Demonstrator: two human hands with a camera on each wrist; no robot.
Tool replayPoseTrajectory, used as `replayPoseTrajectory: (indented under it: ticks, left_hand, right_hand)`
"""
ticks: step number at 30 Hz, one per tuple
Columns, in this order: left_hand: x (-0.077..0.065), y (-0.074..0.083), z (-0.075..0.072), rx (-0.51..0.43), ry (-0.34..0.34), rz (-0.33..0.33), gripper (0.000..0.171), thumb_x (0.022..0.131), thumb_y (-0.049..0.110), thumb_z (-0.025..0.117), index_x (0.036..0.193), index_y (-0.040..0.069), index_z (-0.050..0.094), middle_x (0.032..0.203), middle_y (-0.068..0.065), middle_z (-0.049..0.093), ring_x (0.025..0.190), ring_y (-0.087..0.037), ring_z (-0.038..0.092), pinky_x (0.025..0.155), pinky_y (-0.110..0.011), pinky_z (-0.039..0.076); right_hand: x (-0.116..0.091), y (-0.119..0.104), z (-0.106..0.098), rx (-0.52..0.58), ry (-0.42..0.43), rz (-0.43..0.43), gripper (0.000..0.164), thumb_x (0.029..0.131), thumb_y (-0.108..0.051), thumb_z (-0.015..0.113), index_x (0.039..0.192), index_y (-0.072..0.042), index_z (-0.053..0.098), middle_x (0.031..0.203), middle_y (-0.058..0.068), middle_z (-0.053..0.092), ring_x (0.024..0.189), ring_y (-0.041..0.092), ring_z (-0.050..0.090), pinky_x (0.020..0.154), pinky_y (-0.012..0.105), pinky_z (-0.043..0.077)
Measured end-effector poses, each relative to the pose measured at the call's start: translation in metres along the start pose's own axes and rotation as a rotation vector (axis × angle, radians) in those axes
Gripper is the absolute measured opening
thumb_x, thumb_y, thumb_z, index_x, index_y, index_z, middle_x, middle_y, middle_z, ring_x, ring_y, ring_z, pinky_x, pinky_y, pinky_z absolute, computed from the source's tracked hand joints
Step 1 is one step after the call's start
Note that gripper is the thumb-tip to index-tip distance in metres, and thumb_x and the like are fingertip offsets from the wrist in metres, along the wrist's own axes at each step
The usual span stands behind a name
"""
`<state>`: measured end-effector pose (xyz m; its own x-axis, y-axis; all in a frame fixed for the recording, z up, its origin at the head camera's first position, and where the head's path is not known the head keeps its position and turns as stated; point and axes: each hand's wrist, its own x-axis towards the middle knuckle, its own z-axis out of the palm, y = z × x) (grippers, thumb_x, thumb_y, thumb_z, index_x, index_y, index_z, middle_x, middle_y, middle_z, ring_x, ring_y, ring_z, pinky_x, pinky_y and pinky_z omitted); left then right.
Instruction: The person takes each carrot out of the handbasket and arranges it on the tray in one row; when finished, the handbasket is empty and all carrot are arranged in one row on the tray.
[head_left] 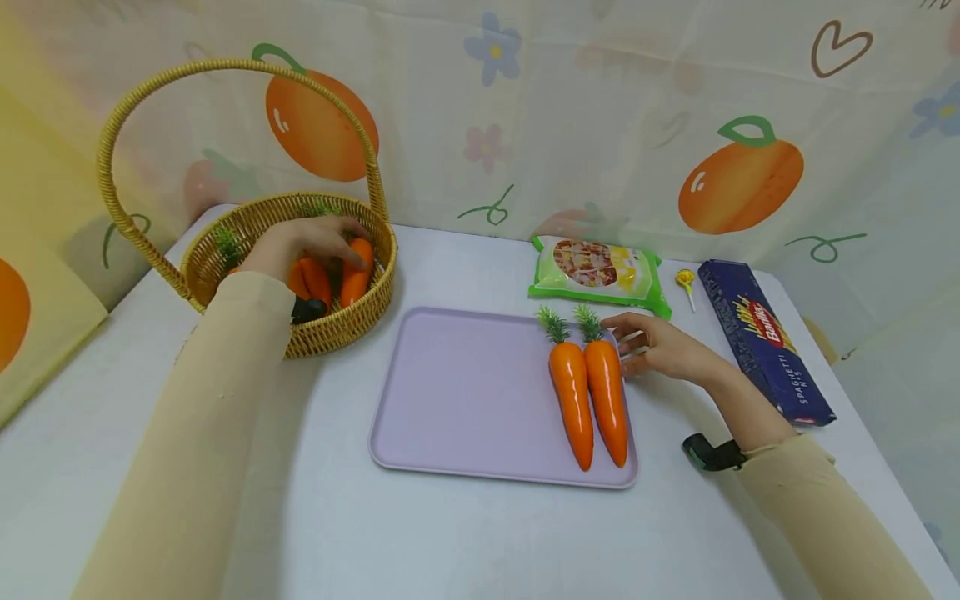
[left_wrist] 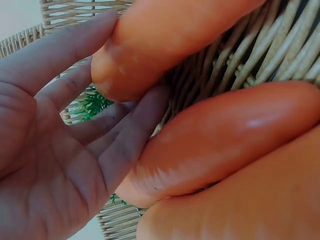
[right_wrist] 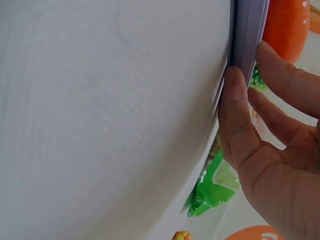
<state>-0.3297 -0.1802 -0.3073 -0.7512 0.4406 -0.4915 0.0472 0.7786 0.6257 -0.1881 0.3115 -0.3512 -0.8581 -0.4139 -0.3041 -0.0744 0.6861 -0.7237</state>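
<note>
My left hand (head_left: 318,237) reaches into the wicker basket (head_left: 341,329). Thumb and fingers hold the thick end of an orange carrot (head_left: 357,275), closer in the left wrist view, where the carrot (left_wrist: 150,45) passes between them. Other carrots (left_wrist: 220,145) lie beside it, partly hidden by the hand and sleeve. At the right edge of the lilac tray (head_left: 465,392), my right hand (head_left: 660,346) pinches the rim, seen on both sides of the tray edge (right_wrist: 246,40) in the right wrist view. Two carrots with green tops, a left one (head_left: 573,404) and a right one (head_left: 606,400), lie side by side on the tray.
Behind the tray lies a green food packet (head_left: 596,271). A yellow lollipop (head_left: 686,279) and a dark blue spaghetti box (head_left: 765,342) are to its right. The basket's tall handle (head_left: 105,167) arches above the left arm. A printed curtain (head_left: 465,125) hangs behind the white table.
</note>
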Motion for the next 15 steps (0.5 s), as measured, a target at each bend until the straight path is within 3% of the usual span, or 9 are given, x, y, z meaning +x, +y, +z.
replayPoseTrajectory:
  ticks: [6, 15]
  left_hand:
    - [0.0032, -0.0005, 0.0007, -0.087, -0.119, -0.031, 0.082, 0.094, 0.015, 0.063, 0.154, 0.004, 0.008, 0.146, -0.025, 0.024, 0.119, -0.031, 0.052, 0.095, -0.036, 0.055]
    - [0.0011, 0.0015, 0.0006, -0.085, -0.093, -0.039, 0.08, 0.094, 0.014, 0.062, 0.153, 0.003, 0.01, 0.146, -0.025, 0.024, 0.117, -0.031, 0.053, 0.096, -0.039, 0.056]
  right_hand:
    - [0.0001, -0.0003, 0.0003, 0.002, 0.002, 0.001, 0.067, 0.082, 0.001, 0.067, 0.144, 0.004, 0.041, 0.135, 0.028, 0.049, 0.109, 0.031, 0.057, 0.086, 0.029, 0.057]
    - [-0.0001, -0.0023, 0.0012, -0.007, 0.012, 0.01, 0.066, 0.082, 0.001, 0.068, 0.143, 0.003, 0.042, 0.134, 0.028, 0.05, 0.11, 0.031, 0.059, 0.09, 0.035, 0.058]
